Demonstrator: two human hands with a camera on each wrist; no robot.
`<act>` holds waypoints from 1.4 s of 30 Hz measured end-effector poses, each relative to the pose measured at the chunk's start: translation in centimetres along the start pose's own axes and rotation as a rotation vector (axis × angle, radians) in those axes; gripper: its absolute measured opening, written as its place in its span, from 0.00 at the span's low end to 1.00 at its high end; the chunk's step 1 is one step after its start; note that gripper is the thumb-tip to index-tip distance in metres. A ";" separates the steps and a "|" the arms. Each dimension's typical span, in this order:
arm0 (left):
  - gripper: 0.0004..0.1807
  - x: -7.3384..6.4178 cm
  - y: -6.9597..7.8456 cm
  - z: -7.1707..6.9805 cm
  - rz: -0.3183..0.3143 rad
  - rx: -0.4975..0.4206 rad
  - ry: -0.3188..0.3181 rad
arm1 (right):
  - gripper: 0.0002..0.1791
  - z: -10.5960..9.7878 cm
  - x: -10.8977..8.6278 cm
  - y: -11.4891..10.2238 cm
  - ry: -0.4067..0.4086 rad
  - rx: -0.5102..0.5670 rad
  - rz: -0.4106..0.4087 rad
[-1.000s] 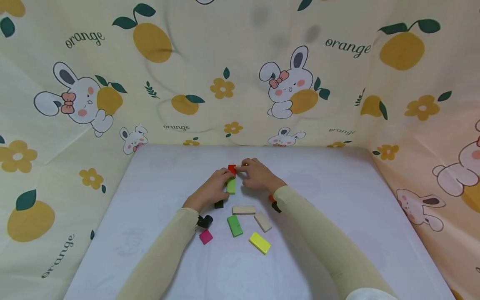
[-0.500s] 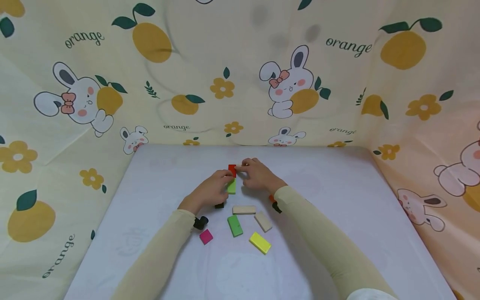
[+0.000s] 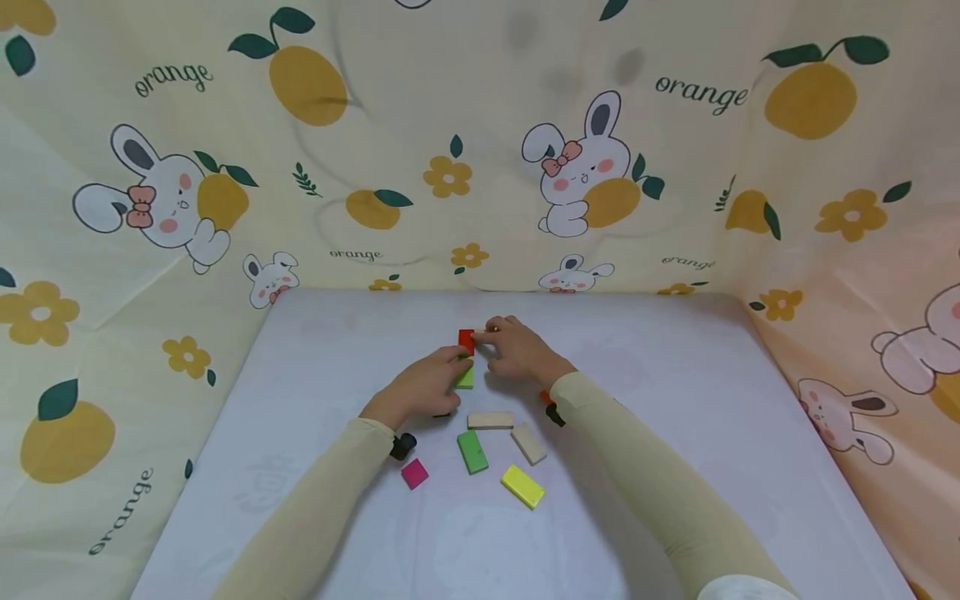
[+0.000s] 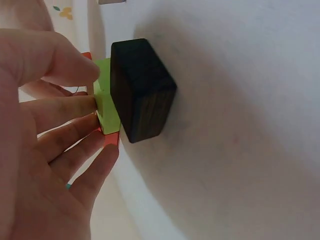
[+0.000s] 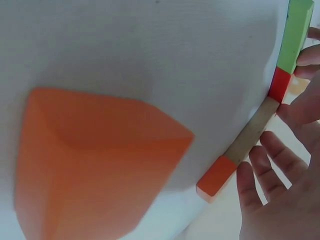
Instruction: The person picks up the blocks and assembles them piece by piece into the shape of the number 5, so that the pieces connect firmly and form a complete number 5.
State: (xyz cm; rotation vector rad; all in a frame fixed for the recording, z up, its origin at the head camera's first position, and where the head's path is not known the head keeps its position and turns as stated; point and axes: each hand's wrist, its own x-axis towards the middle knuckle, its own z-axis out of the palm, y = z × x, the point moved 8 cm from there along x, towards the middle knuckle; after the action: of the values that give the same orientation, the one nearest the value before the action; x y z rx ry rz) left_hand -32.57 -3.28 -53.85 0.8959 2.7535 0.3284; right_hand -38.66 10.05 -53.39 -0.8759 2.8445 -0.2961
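A light green block [image 3: 465,377] and a red block [image 3: 467,342] lie end to end near the table's middle. In the right wrist view the row goes on past the red block with a plain wooden block [image 5: 252,130] and an orange-red block [image 5: 217,177]. My left hand [image 3: 416,387] touches the light green block with outstretched fingers, the index fingertip by its join with the red one. My right hand [image 3: 521,350] has its fingertips along the side of the plain wooden block. A black block [image 4: 142,90] stands close by my left hand, mostly covered in the head view.
Nearer the front lie two plain wooden blocks, one crosswise [image 3: 490,421] and one slanted [image 3: 528,443]. A green block [image 3: 472,452], a yellow block [image 3: 522,487] and a magenta block [image 3: 415,474] are scattered there. An orange block [image 5: 100,165] sits under the right forearm.
My left hand has shifted slightly, its index finger drawing back off the red block, which shows more fully. The right hand stays almost still beside the row.
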 end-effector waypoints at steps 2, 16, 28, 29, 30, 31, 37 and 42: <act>0.36 0.0 0.1 -0.1 0.007 0.006 0.001 | 0.35 -0.1 0.0 0.0 0.006 -0.008 -0.003; 0.33 0.3 0.5 -0.6 0.043 0.058 0.011 | 0.31 -0.3 0.1 -0.3 0.007 0.003 -0.007; 0.26 0.8 0.5 -0.7 0.040 0.083 0.009 | 0.27 -2.4 -1.0 -0.2 0.115 0.210 -0.016; 0.26 0.9 0.5 -0.7 0.040 0.078 0.008 | 0.26 -2.8 -1.3 -0.2 0.133 0.242 -0.015; 0.26 0.9 0.4 -0.7 0.039 0.073 0.006 | 0.26 -3.2 -1.6 -0.1 0.149 0.273 -0.012; 0.26 0.9 0.4 -0.7 0.038 0.066 0.005 | 0.26 -3.5 -1.9 0.0 0.163 0.300 -0.009; 0.26 1.0 0.3 -0.5 0.037 0.046 0.005 | 0.26 -4.7 -4.8 0.5 0.219 0.415 0.031; 0.25 1.1 0.2 -0.5 0.045 0.069 0.011 | 0.25 -3.9 -7.9 -0.4 0.189 0.410 0.045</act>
State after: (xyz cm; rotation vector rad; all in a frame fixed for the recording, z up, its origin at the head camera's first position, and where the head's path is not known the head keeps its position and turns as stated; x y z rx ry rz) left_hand -33.45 -2.60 -53.46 0.9776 2.7736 0.2480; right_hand -32.71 14.78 -48.89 -0.7292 2.8012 -0.9610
